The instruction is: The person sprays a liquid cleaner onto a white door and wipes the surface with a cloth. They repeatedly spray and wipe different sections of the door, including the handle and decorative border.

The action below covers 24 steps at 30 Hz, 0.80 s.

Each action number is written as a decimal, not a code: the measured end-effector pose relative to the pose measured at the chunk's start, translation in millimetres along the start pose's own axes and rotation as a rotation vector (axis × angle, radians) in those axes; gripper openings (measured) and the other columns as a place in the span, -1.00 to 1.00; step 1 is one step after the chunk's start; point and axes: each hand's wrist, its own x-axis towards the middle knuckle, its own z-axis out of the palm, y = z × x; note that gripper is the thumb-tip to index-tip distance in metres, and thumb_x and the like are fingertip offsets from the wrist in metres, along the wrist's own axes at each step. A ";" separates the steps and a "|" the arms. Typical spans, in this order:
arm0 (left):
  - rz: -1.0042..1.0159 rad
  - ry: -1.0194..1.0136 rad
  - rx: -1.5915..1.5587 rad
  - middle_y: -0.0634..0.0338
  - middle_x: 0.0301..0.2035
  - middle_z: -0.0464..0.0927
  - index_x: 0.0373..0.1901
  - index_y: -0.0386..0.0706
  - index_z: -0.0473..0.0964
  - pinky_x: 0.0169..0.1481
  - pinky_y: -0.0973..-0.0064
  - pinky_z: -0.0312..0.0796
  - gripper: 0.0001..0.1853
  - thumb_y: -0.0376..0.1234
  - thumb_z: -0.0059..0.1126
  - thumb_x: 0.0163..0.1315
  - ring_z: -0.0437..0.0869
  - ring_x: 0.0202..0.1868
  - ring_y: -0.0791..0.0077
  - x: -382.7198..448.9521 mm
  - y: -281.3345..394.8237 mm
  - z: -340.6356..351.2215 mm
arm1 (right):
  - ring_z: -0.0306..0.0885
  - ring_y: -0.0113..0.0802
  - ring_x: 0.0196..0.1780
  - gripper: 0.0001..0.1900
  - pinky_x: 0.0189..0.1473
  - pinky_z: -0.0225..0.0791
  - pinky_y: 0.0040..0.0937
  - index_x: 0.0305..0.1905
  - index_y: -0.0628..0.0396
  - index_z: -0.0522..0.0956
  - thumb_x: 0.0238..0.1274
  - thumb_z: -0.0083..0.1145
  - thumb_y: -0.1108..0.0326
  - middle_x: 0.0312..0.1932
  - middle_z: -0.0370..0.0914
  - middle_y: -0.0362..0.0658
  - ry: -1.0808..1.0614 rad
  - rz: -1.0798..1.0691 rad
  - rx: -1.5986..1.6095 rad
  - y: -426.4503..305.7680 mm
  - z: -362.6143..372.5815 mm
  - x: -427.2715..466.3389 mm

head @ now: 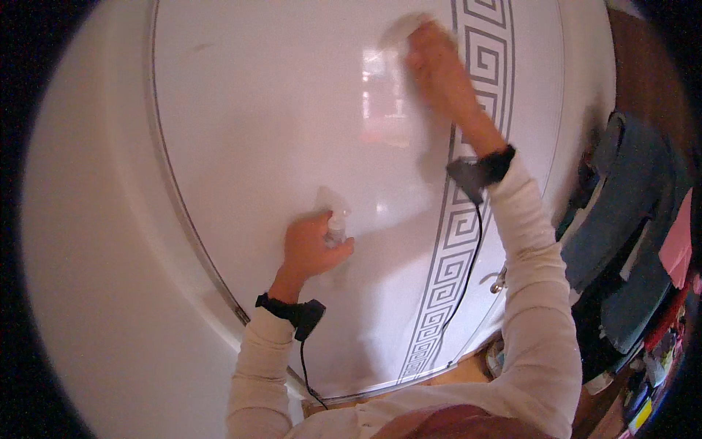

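A glossy white door panel (263, 137) with a grey Greek-key band (459, 230) stands before me. My left hand (310, 247) grips a small clear bottle (336, 233) with a whitish top, close to the door's surface at its lower middle. Higher up and to the right, my right hand (436, 66) is blurred by motion. It presses a pale, blurred piece, seemingly a cloth (399, 32), against the door beside the key band. The hand hides part of this piece.
A metal door handle (498, 281) juts out beside my right forearm. Dark clothes (620, 219) hang at the right, with a pink item (677, 241) among them. The white door frame (131, 164) curves along the left. Black cables (476, 247) trail from devices on both wrists.
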 end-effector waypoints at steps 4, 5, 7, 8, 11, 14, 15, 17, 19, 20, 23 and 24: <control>0.067 0.063 0.031 0.04 -0.56 0.57 -0.32 -0.21 0.57 -0.43 0.29 0.42 -0.57 -0.10 0.35 -0.16 0.60 -0.52 0.12 -1.1 -5.4 3.1 | 0.42 -0.08 0.03 -0.66 0.14 0.27 -0.20 0.07 0.30 0.46 0.31 -0.10 0.32 -0.03 0.47 0.11 0.213 -0.137 -1.266 -23.8 26.3 39.4; 0.046 0.064 0.026 0.05 -0.55 0.57 -0.36 -0.18 0.55 -0.41 0.25 0.41 -0.61 -0.12 0.36 -0.16 0.61 -0.50 0.09 -1.3 -5.8 3.4 | 0.38 -0.05 0.12 -0.62 0.23 0.22 -0.18 0.13 0.31 0.42 0.32 -0.11 0.32 0.06 0.43 0.16 0.366 -0.191 -1.307 -31.7 32.2 39.8; -0.023 0.027 0.008 0.06 -0.52 0.57 -0.43 -0.14 0.51 -0.36 0.18 0.40 -0.68 -0.17 0.36 -0.16 0.61 -0.44 0.03 -1.2 -6.2 3.1 | 0.33 -0.04 0.21 -0.59 0.31 0.15 -0.16 0.19 0.33 0.37 0.35 -0.16 0.32 0.18 0.36 0.15 0.129 -0.314 -0.251 -26.2 39.5 34.5; -0.017 0.014 0.000 0.06 -0.52 0.57 -0.43 -0.14 0.51 -0.36 0.18 0.40 -0.67 -0.16 0.36 -0.16 0.61 -0.44 0.03 -1.2 -5.9 2.7 | 0.31 -0.04 0.25 -0.57 0.35 0.11 -0.15 0.23 0.34 0.34 0.37 -0.18 0.32 0.23 0.32 0.14 0.012 -0.350 0.276 -23.5 43.0 30.9; -0.048 -0.061 -0.035 0.04 -0.51 0.57 -0.41 -0.16 0.51 -0.36 0.18 0.41 -0.65 -0.15 0.37 -0.17 0.61 -0.44 0.02 -2.0 -4.4 -0.8 | 0.12 0.02 0.40 -0.48 0.46 -0.13 -0.12 0.34 0.35 0.15 0.39 -0.18 0.29 0.34 0.20 0.17 0.109 -0.107 0.213 -14.1 63.1 44.8; -0.050 -0.028 -0.024 0.02 -0.50 0.58 -0.41 -0.17 0.51 -0.35 0.18 0.42 -0.63 -0.14 0.38 -0.17 0.61 -0.43 0.02 -3.1 -2.0 -4.1 | 0.10 0.05 0.40 -0.46 0.46 -0.15 -0.07 0.37 0.32 0.12 0.38 -0.17 0.30 0.35 0.16 0.20 0.146 -0.120 0.052 -54.7 42.2 45.5; -0.045 -0.004 -0.024 0.02 -0.50 0.58 -0.42 -0.17 0.51 -0.35 0.18 0.42 -0.63 -0.13 0.38 -0.17 0.62 -0.43 0.02 -3.8 -1.2 -4.7 | 0.13 0.05 0.38 -0.49 0.45 -0.10 -0.08 0.35 0.32 0.16 0.38 -0.17 0.31 0.32 0.20 0.20 0.109 -0.186 0.032 -60.5 31.8 46.1; -0.044 -0.004 0.021 0.01 -0.49 0.59 -0.43 -0.16 0.51 -0.34 0.18 0.43 -0.64 -0.12 0.37 -0.16 0.62 -0.43 0.01 -4.5 0.2 -6.1 | 0.18 0.03 0.35 -0.53 0.42 -0.02 -0.10 0.29 0.32 0.25 0.36 -0.17 0.33 0.27 0.27 0.20 0.044 -0.228 0.209 -43.9 26.5 52.3; -0.090 -0.031 0.099 0.01 -0.48 0.59 -0.43 -0.16 0.51 -0.34 0.18 0.43 -0.64 -0.12 0.37 -0.15 0.62 -0.44 0.00 -5.7 0.1 -6.4 | 0.29 0.02 0.28 -0.59 0.35 0.12 -0.14 0.21 0.32 0.35 0.35 -0.15 0.34 0.20 0.36 0.19 0.004 0.193 0.623 -17.9 -19.1 55.0; -0.068 -0.051 0.092 0.01 -0.47 0.60 -0.42 -0.16 0.51 -0.34 0.18 0.43 -0.63 -0.11 0.36 -0.15 0.62 -0.43 0.00 -6.0 -0.6 -6.8 | 0.40 0.04 0.14 -0.65 0.23 0.23 -0.08 0.11 0.34 0.41 0.37 -0.19 0.34 0.09 0.44 0.17 -0.003 0.156 0.492 13.0 -17.7 54.1; -0.092 -0.116 0.073 0.02 -0.47 0.60 -0.39 -0.17 0.52 -0.33 0.18 0.43 -0.63 -0.11 0.36 -0.14 0.62 -0.42 0.01 -5.3 -2.9 -6.6 | 0.18 0.01 0.37 -0.59 0.42 0.01 -0.11 0.25 0.19 0.31 0.42 -0.17 0.24 0.31 0.24 0.07 -0.209 0.214 0.156 32.8 7.8 5.9; -0.083 -0.106 0.059 0.02 -0.47 0.60 -0.39 -0.16 0.53 -0.33 0.18 0.43 -0.63 -0.11 0.36 -0.14 0.62 -0.42 0.02 -5.1 -3.6 -6.6 | 0.13 0.00 0.40 -0.55 0.45 -0.04 -0.10 0.30 0.20 0.25 0.39 -0.12 0.27 0.35 0.19 0.07 -0.190 0.085 0.084 9.9 5.1 -27.8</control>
